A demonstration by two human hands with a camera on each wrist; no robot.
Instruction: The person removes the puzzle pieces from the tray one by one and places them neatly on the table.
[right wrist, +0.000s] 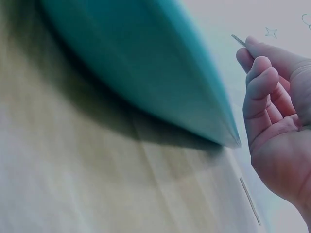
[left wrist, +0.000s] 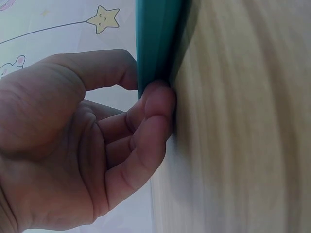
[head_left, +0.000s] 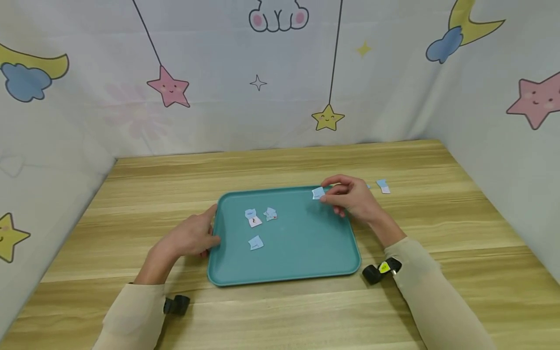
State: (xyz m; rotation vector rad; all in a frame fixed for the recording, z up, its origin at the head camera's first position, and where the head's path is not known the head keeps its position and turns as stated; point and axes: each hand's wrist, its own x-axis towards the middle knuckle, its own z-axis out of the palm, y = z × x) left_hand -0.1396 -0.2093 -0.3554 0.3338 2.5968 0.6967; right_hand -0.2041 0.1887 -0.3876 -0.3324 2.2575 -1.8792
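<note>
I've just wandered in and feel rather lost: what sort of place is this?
Probably a small indoor play or activity corner: a white backdrop printed with cartoon stars and moons lines three sides of a wood-grain table, which bears a teal tray with jigsaw-like pieces.

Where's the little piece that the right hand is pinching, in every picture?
Head: the piece is right of centre, in the right hand, near the far right corner of the teal tray.
Left wrist: it isn't in this picture.
Right wrist: upper right, seen edge-on as a thin sliver at the fingertips.
Shared landmark: the teal tray shows in all three views.
</note>
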